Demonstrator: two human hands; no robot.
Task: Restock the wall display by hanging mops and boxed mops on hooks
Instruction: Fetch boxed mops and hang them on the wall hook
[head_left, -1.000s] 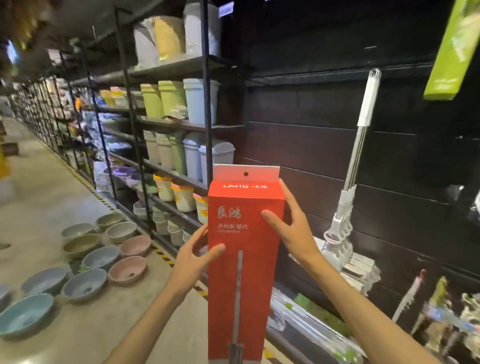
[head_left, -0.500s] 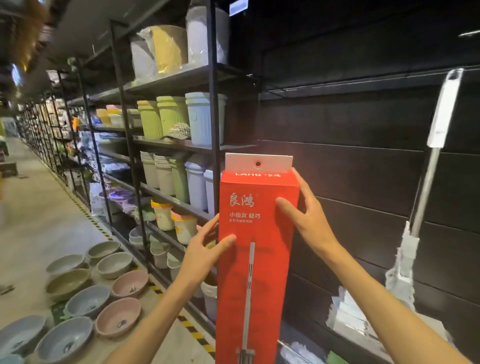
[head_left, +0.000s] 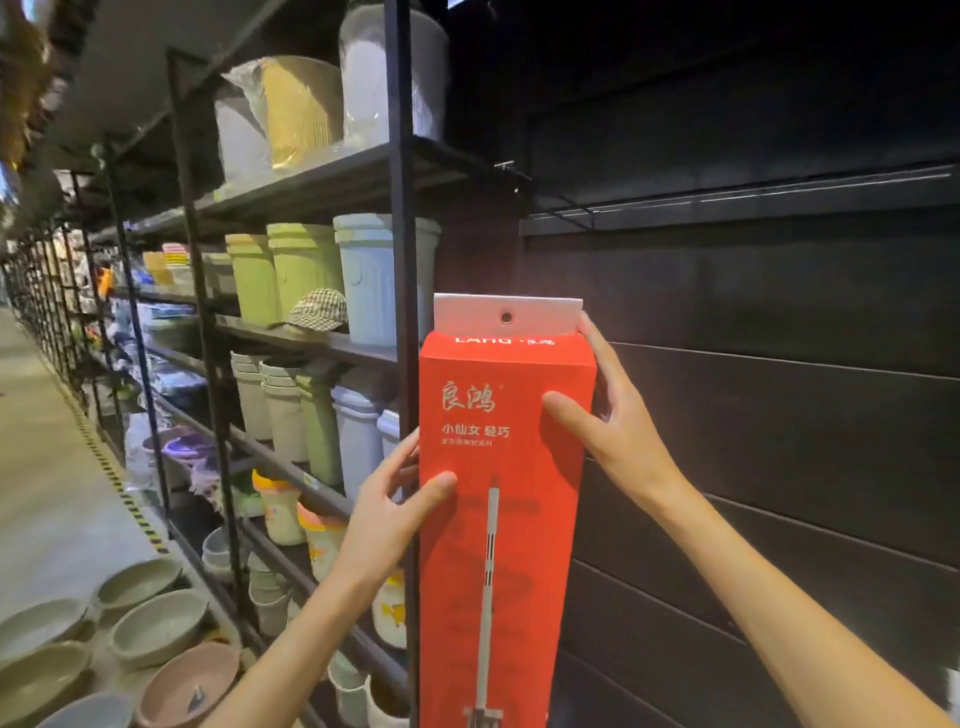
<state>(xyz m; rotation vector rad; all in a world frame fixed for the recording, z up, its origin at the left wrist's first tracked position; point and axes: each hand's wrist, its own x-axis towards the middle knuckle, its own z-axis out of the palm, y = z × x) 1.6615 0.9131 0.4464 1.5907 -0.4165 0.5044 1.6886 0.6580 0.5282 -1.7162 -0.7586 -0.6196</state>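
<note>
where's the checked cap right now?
In the head view, left of centre: the checked cap lies on a rack shelf, in front of the pale green bins and just left of the red mop box.

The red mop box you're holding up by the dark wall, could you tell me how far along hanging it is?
Done: nothing hung shows in this view. In hand: the red mop box is upright, left hand and right hand gripping its sides. Left: its white hang tab has an empty hole, and no hook is visible on the dark slat wall.
</note>
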